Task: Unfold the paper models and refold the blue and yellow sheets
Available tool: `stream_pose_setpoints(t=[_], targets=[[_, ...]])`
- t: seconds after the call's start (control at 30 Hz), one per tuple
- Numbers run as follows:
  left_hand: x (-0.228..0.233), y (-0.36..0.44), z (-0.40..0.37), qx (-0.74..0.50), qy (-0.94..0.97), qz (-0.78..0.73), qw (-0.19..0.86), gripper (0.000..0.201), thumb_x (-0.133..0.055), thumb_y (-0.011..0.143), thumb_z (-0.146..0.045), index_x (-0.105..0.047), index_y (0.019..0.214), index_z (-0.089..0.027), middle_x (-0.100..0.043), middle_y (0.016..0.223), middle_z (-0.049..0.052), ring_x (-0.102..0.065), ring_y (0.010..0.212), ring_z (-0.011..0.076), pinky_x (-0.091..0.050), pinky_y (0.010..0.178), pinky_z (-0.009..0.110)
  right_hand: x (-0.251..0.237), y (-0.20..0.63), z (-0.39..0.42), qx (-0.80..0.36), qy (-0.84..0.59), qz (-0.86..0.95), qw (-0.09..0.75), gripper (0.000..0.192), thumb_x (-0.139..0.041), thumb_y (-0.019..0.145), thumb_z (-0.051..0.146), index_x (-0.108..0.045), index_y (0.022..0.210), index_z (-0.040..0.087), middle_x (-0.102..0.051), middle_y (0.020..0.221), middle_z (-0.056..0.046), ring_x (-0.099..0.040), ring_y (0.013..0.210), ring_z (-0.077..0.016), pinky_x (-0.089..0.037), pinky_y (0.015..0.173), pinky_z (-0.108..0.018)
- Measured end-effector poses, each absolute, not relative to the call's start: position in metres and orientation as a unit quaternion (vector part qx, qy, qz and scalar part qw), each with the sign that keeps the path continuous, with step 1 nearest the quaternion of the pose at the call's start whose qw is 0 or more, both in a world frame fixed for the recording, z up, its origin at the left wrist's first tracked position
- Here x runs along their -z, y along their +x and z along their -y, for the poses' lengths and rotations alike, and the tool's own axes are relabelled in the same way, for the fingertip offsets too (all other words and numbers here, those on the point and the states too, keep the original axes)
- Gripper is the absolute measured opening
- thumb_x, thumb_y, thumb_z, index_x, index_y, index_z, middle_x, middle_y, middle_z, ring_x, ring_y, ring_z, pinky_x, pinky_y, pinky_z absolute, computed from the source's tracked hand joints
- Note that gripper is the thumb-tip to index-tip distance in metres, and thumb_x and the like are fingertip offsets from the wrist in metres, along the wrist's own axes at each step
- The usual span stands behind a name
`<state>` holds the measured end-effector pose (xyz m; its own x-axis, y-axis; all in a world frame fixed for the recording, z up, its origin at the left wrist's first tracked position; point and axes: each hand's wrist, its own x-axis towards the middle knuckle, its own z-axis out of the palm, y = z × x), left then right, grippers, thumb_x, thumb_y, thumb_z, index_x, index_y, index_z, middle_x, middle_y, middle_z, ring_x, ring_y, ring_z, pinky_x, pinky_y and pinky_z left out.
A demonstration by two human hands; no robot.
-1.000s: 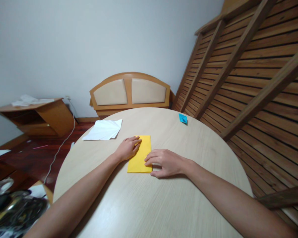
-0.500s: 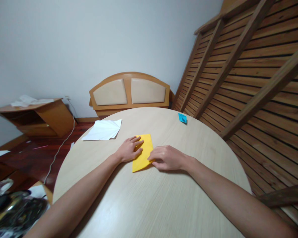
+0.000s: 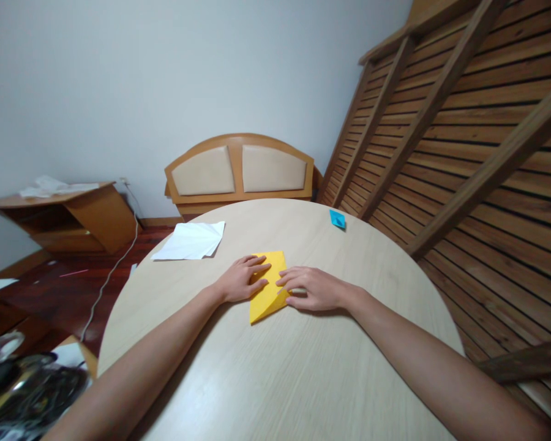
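A folded sheet of yellow paper (image 3: pixel 270 288) lies on the round wooden table in front of me. A flap at its near right corner is turned over and casts a slight shadow. My left hand (image 3: pixel 244 279) rests on the paper's left side, fingers spread over it. From the right, my right hand (image 3: pixel 310 288) touches the paper's right edge with its fingers stretched out and apart. Its thumb is close to the turned-over corner.
White creased paper (image 3: pixel 190 240) lies at the table's (image 3: pixel 275 380) far left. A small blue folded paper piece (image 3: pixel 337 219) sits at the far right. Slatted wood panels (image 3: pixel 463 153) lean along the right. A wooden cabinet (image 3: pixel 73 217) and cluttered items stand at left.
The yellow paper has shifted slightly right and nearer to me. Its near right corner is now folded over, and my right hand's fingers have loosened and straightened.
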<state>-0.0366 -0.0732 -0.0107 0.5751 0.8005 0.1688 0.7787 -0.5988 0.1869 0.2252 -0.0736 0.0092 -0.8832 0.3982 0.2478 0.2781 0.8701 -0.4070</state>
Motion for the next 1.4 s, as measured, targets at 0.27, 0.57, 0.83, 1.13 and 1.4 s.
stream_pose_setpoints(t=[0.27,0.57,0.83,1.13,1.4], targets=[[0.011,-0.036,0.071,-0.144,0.893,-0.42,0.076,0.046,-0.048,0.097,-0.041,-0.059,0.135,-0.017,-0.054,0.146,0.012,-0.045,0.138,0.0249,-0.034,0.117,0.043,-0.013,0.229,0.068,-0.226,-0.279,0.912,0.199,0.024,-0.046,0.099,0.03,-0.063,0.09,0.017,-0.067,0.082,-0.004,-0.059,0.071,-0.0156,-0.042,0.067,-0.028],[0.008,-0.036,0.073,-0.279,0.833,-0.414,0.236,0.051,-0.023,0.102,-0.041,-0.065,0.116,-0.015,-0.068,0.122,0.013,-0.061,0.115,0.0251,-0.044,0.106,0.041,-0.01,0.235,0.061,-0.276,-0.358,0.844,0.288,0.029,-0.036,0.103,0.042,-0.043,0.083,0.022,-0.049,0.072,0.003,-0.047,0.064,-0.0138,-0.032,0.06,-0.028],[0.006,-0.025,0.078,-0.305,0.813,-0.382,0.315,0.045,-0.049,0.096,-0.049,-0.061,0.122,-0.015,-0.069,0.121,0.014,-0.064,0.112,0.0272,-0.048,0.099,0.04,0.006,0.231,0.051,-0.361,-0.391,0.776,0.338,0.029,-0.035,0.102,0.05,-0.04,0.088,0.024,-0.053,0.072,0.004,-0.051,0.06,-0.0142,-0.037,0.055,-0.026],[0.02,-0.017,0.076,-0.32,0.761,-0.466,0.318,0.079,-0.056,0.091,-0.032,-0.013,0.155,-0.013,-0.068,0.085,0.003,-0.063,0.072,0.0162,-0.049,0.069,0.028,0.013,0.227,0.048,-0.349,-0.411,0.776,0.328,0.035,-0.053,0.095,0.042,-0.043,0.123,0.023,-0.07,0.087,-0.003,-0.062,0.067,-0.0178,-0.042,0.055,-0.026],[0.027,-0.017,0.073,-0.283,0.813,-0.493,0.127,0.064,-0.062,0.087,-0.033,-0.044,0.144,-0.009,-0.064,0.104,0.012,-0.057,0.103,0.0264,-0.047,0.096,0.044,0.023,0.227,0.044,-0.189,-0.47,0.814,0.284,0.07,-0.062,0.088,0.03,-0.032,0.15,0.013,-0.069,0.108,-0.012,-0.065,0.096,-0.0244,-0.05,0.087,-0.038]])
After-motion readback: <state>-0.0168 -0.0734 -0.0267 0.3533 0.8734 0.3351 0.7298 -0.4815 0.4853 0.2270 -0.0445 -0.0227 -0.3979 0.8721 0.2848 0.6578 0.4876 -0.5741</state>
